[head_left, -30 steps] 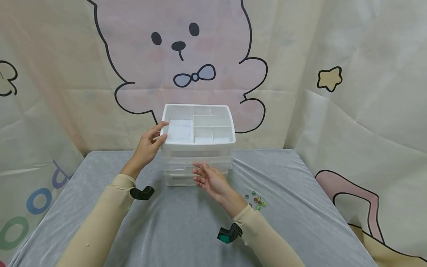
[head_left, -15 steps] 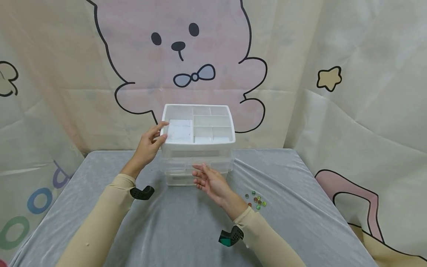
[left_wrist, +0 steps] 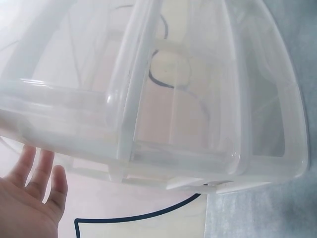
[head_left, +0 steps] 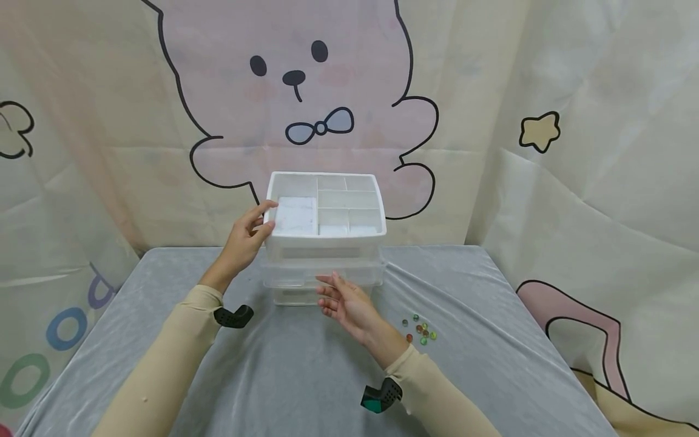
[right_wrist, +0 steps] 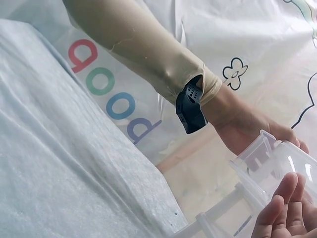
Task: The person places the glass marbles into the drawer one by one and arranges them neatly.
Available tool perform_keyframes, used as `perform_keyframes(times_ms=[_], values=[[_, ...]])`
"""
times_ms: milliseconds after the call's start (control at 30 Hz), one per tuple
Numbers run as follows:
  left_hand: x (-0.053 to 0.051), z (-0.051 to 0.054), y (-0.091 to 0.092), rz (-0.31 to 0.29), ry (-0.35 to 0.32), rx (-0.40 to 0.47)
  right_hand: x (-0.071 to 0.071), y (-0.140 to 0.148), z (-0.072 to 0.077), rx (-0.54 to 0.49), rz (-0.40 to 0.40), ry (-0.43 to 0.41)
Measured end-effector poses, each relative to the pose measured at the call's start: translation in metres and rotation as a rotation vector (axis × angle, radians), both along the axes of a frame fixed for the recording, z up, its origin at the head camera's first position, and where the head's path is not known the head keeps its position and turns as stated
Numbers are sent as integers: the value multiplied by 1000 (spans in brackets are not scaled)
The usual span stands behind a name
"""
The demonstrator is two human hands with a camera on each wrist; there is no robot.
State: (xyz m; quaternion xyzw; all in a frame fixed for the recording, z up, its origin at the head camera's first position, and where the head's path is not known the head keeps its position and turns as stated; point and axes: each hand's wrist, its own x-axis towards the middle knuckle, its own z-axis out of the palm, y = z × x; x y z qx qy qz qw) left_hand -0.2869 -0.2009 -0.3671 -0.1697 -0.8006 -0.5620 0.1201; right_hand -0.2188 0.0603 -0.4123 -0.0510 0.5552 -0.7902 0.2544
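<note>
A white-topped clear plastic drawer unit [head_left: 324, 237] stands at the far middle of the table, its top divided into compartments. My left hand [head_left: 240, 243] holds the unit's upper left side, fingertips at the rim. In the left wrist view, part of the left hand [left_wrist: 34, 198] shows beside the clear side wall. A middle drawer [head_left: 295, 276] juts out a little beyond the drawer beneath. My right hand [head_left: 352, 306] has its fingertips and thumb at that drawer's front lip; the exact hold is partly hidden. In the right wrist view, the right hand's fingers [right_wrist: 292, 193] overlap the clear plastic.
Several small glass marbles [head_left: 419, 329], green, amber and grey, lie on the table to the right of my right forearm. A grey velvety cloth [head_left: 262, 376] covers the table. Printed curtains [head_left: 464, 54] hang behind and at both sides.
The middle drawer has slid out towards me, with my right hand moving back alongside it. My left hand stays at the unit's left rim. The marbles lie as before.
</note>
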Motion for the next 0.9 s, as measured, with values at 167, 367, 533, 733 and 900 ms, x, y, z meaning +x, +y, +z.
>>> perform_keyframes(times_ms=[167, 367, 533, 733, 900], values=[[1, -1, 1, -2, 3, 7, 5, 1, 1, -4, 2, -4], [2, 0, 1, 1, 8, 1, 9, 2, 2, -14, 11, -6], [3, 2, 0, 3, 6, -6, 12, 2, 2, -16, 12, -5], [2, 1, 0, 3, 12, -8, 16, 3, 3, -4, 7, -6], [1, 0, 0, 0, 19, -6, 18, 5, 2, -3, 15, -3]])
